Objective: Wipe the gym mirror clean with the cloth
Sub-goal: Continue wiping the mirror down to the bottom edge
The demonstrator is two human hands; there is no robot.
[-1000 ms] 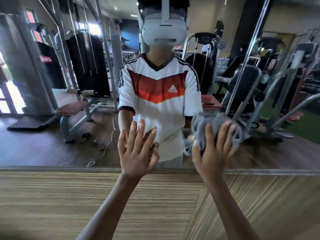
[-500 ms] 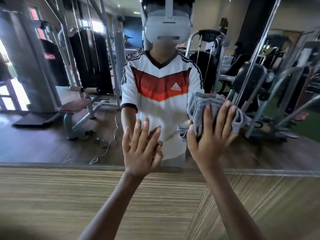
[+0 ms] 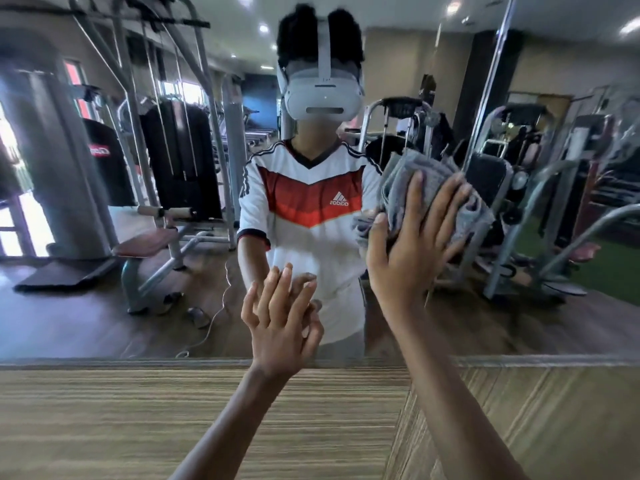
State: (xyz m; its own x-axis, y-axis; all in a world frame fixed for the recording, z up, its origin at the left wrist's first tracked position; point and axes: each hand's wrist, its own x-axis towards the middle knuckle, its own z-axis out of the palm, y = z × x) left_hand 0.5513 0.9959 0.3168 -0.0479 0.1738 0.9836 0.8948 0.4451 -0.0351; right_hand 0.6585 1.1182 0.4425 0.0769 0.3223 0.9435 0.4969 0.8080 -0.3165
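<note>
wall panel: striped wood-grain wall panel (image 3: 138, 417) nearest, under the glass; both forearms reach over it.
left hand: left hand (image 3: 280, 327) low and central, fingers straight, flat against the glass. Holds nothing; reads as a brace.
right hand: right hand (image 3: 412, 244) higher and to the right, fingers spread straight, palm pushing the cloth onto the glass. Pressing, not clenching.
cloth: bunched grey terry cloth (image 3: 398, 171) trapped between right palm and glass, folds spilling past the fingertips and the thumb side.
cloth handling: soft, light, limp, so it only wipes where the palm backs it. Take it at the wad's centre under a flat palm; loose edges will likely trail or fold under.
mirror: large wall-mounted gym mirror (image 3: 104, 306), rigid, slick, breakable. Spread pressure is safer than a fingertip jab.
reflection: weight machines (image 3: 166, 188) and the person's headset.
</note>
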